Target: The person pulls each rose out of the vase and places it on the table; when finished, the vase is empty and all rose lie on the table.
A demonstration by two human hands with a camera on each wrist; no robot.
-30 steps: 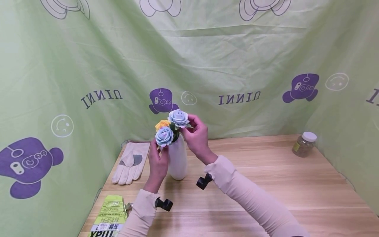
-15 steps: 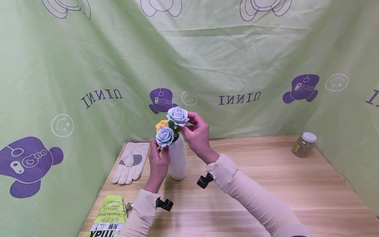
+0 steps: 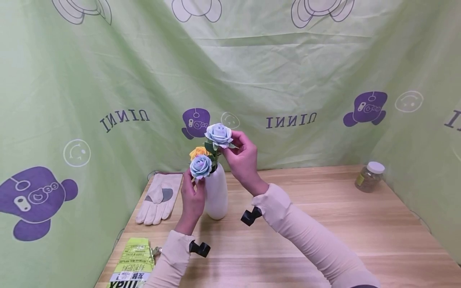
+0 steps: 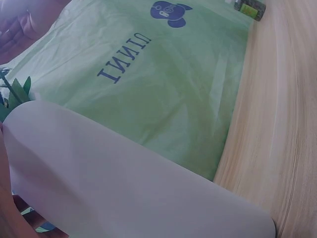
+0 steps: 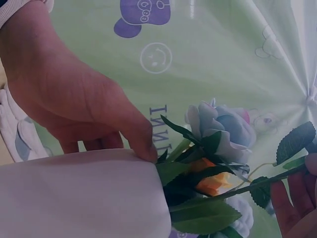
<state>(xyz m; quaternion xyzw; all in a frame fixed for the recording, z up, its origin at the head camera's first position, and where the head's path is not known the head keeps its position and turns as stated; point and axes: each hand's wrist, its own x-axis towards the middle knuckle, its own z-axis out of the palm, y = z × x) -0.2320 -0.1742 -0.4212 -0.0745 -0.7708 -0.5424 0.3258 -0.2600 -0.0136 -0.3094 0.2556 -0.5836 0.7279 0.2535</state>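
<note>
A white vase [image 3: 217, 196] stands upright on the table. My left hand [image 3: 192, 196] grips it near the rim; in the right wrist view the left hand's [image 5: 94, 104] thumb lies at the vase mouth. My right hand [image 3: 243, 158] pinches the green stem [image 5: 242, 188] of a pale blue artificial rose [image 3: 219, 135] just under its bloom. That stem runs down into the vase mouth among green leaves. A second blue rose [image 3: 200, 166] and a yellow rose [image 3: 199, 153] sit lower at the mouth. Another pale bloom [image 5: 241, 215] shows in the right wrist view.
Pale work gloves [image 3: 158, 200] lie left of the vase. A green printed bag [image 3: 133, 260] is at the front left, with a small metal item [image 3: 156, 251] beside it. At the back right stands a white-lidded jar [image 3: 369, 176]. A green curtain [image 3: 288, 80] surrounds the table.
My right hand has risen slightly with the pinched blue rose, so its bloom stands higher above the others. The left hand and the vase have stayed in place.
</note>
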